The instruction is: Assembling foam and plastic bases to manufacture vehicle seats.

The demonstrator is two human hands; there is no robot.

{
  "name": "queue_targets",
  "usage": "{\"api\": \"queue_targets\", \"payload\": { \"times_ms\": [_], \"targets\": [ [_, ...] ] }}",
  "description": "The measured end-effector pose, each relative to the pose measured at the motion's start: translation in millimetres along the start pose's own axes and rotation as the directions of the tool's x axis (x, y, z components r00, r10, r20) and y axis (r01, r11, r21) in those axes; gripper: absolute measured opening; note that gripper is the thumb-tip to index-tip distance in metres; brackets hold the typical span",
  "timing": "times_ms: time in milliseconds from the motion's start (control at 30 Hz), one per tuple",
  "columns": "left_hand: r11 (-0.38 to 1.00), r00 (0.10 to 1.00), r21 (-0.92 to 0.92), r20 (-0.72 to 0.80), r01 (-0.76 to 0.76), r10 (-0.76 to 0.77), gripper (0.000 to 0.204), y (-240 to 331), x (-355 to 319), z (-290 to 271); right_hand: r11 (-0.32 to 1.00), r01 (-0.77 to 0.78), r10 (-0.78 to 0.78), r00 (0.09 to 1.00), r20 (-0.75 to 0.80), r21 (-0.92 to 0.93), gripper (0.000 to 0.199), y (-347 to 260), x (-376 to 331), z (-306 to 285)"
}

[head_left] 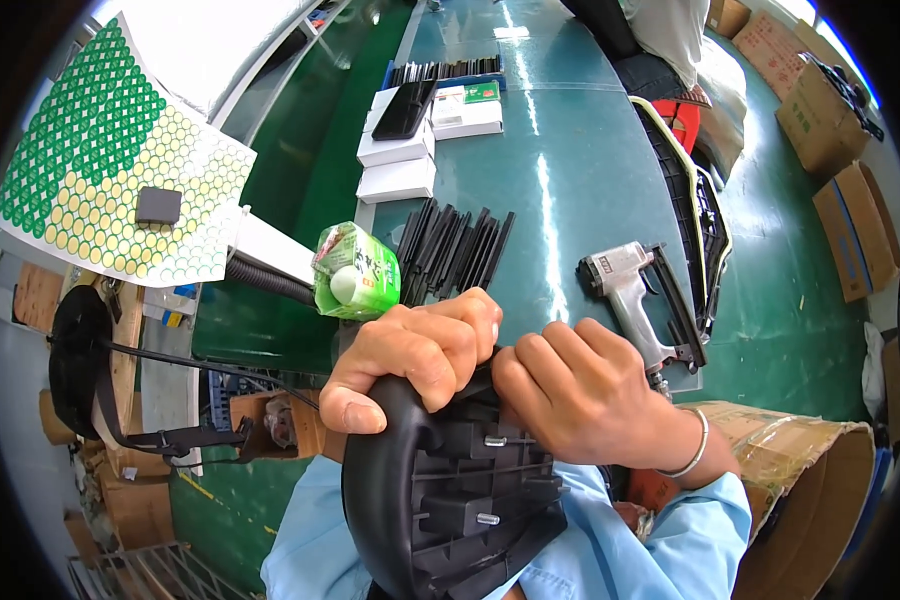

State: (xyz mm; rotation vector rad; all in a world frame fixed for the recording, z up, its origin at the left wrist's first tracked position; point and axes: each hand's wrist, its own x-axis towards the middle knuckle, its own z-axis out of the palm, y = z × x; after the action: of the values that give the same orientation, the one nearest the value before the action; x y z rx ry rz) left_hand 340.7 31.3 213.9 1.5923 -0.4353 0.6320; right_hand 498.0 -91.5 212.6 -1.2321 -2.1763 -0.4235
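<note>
We held the black ribbed plastic part (450, 490) in both grips: left hand (410, 355) clasping its rim, right hand (570, 395) closed on its top, near the nail gun (635, 295) on the bench (570, 170).

Low in the middle of the frame, the left hand (410, 360) and right hand (570, 390) sit side by side, fingers curled tight, both forearms rising from the lower edge.

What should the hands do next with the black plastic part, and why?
Probably keep the left hand gripping the rim and let the right hand press down at the top edge of the black part. Both hands already meet there, the ribbed inner side faces up, and the nail gun lies untouched on the table.
</note>
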Motion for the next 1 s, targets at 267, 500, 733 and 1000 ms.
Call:
{"api": "queue_targets", "payload": {
  "times_ms": [267,500,733,1000],
  "targets": [
    [0.998,0.994,-0.006,0.091,-0.059,0.059,0.045,-0.9,-3.6,1.6,0.726,0.234,-0.271,0.961,-0.044,0.647,0.022,16.0,-4.2,1.8],
    [0.997,0.999,-0.053,0.005,-0.048,0.048,0.041,-6.9,-7.5,3.2,0.648,0.201,-0.207,0.975,-0.084,0.734,0.021,15.6,-11.4,13.4],
    [0.972,0.990,-0.223,0.096,-0.076,0.099,0.039,-18.4,-1.6,0.5,0.775,0.239,-0.193,0.971,-0.142,0.585,0.019,15.2,-8.2,11.5],
    [0.925,0.980,-0.353,0.087,-0.139,0.180,0.040,-23.2,10.0,4.6,0.987,0.049,-0.007,0.964,-0.267,0.150,0.021,-3.1,-22.7,21.4]
  ]
}}
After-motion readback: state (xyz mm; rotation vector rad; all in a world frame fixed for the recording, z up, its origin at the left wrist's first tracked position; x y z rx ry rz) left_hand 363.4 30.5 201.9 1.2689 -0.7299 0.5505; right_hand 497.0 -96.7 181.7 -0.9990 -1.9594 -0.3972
